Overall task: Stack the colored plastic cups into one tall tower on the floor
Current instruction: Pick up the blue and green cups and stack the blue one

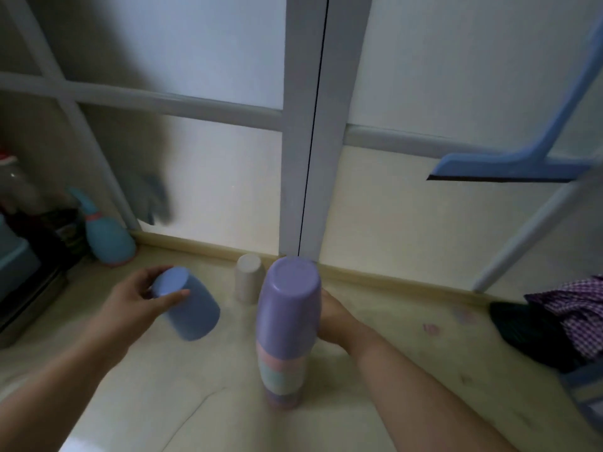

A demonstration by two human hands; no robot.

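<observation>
A tower of upside-down cups (283, 370) stands on the pale floor, with a purple cup (288, 301) on top and pink, green, cream and purple rims showing below it. My right hand (332, 318) rests against the tower's far right side, mostly hidden behind the purple cup. My left hand (143, 298) holds a blue cup (187, 308) upside down and tilted, off the floor, left of the tower. A beige cup (249, 277) stands upside down on the floor behind, by the door sill.
A frosted glass sliding door (303, 158) rises just behind the cups. A teal toy bowling pin (107, 236) and dark boxes sit at the left. A blue squeegee (509, 161) hangs at upper right, with checked cloth (574, 318) at the right.
</observation>
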